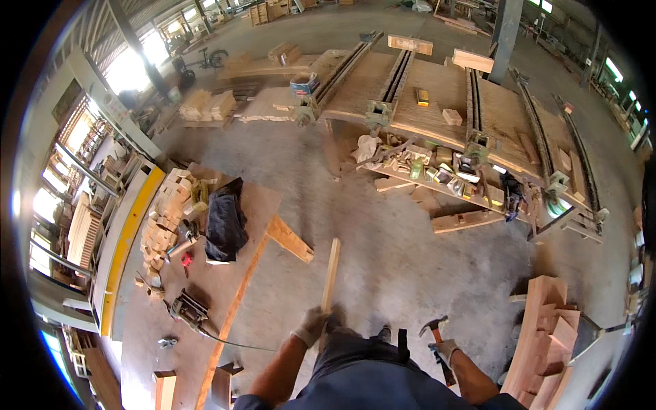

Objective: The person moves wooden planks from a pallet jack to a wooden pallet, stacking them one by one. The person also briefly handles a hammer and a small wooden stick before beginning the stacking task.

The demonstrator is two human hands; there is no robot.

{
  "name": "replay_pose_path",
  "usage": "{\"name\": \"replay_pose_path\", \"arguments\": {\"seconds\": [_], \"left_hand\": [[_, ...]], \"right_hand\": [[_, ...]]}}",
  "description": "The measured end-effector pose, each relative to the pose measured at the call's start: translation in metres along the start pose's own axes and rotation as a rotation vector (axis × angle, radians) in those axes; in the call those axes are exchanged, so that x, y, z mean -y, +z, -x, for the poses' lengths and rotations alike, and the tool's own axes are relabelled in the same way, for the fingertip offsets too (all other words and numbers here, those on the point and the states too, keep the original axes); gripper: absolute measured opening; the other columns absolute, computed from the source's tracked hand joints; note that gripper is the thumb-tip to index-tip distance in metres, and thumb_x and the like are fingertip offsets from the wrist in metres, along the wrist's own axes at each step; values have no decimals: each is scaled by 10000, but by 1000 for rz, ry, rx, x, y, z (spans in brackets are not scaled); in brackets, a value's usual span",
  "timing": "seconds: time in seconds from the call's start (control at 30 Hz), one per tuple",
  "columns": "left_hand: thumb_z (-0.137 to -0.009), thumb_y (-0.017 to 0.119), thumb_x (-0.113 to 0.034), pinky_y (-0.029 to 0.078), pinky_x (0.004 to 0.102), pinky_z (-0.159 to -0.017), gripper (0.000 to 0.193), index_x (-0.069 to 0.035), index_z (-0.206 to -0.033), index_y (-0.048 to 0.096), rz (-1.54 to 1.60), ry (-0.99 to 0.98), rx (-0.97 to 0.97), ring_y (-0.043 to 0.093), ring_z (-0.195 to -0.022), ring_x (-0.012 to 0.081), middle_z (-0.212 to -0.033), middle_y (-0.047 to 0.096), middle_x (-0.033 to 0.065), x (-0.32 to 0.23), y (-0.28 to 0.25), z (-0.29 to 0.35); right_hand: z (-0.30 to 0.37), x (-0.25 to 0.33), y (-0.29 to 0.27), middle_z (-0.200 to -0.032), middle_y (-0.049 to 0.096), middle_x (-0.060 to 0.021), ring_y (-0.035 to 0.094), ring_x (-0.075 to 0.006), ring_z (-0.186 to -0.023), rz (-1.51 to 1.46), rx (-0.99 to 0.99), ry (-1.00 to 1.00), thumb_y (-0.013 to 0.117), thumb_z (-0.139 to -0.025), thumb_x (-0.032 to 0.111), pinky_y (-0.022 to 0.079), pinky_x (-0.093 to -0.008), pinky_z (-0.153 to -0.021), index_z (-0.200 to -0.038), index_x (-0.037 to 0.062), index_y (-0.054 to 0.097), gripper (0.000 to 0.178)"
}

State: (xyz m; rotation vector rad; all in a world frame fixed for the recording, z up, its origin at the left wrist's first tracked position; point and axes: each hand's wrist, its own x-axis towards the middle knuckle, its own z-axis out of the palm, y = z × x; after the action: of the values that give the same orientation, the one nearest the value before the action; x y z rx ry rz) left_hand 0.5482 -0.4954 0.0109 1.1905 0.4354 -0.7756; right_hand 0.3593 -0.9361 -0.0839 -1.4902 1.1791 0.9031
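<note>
My left hand [312, 325], in a pale work glove, is closed around the lower end of a narrow wooden strip [332, 270] that points away from me over the concrete floor. Down at my right side, my gloved right hand [447, 349] grips a claw hammer [433, 326] with its head upward. A second, dark tool [447, 372] with a bluish part shows by the same hand; its kind is unclear. Left of me is a low worktable [236, 301] bearing a dark cloth [226, 222], a pile of small wood blocks [164, 215] and a corded power tool [188, 311].
Ahead stands a long clamping bench [437, 109] with metal bar clamps, its lower shelf [437, 179] cluttered. A board end [290, 239] juts from the worktable toward my path. Stacked timber [543, 335] is at my right. A hose or cable [239, 344] trails off the worktable.
</note>
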Motion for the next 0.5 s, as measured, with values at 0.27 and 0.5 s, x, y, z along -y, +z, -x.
{"name": "replay_pose_path", "arguments": {"seconds": [0.27, 0.5], "left_hand": [[-950, 637, -233, 502, 349, -517, 223, -75, -1103, 602, -49, -81, -179, 573, -568, 191, -802, 618, 62, -66, 3, -121], [-914, 653, -191, 496, 347, -513, 136, -99, -1013, 638, -249, -135, -225, 585, -574, 207, -805, 614, 37, -111, -33, -326]], "right_hand": [[-9, 6, 11, -699, 668, -45, 590, -160, -535, -301, 23, 289, 833, -795, 222, 454, -340, -487, -843, -44, 708, 298], [-34, 76, 40, -784, 708, -109, 677, -231, -689, 274, -76, 31, 708, -881, 324, 511, -388, -594, -958, 2, 718, 332]]}}
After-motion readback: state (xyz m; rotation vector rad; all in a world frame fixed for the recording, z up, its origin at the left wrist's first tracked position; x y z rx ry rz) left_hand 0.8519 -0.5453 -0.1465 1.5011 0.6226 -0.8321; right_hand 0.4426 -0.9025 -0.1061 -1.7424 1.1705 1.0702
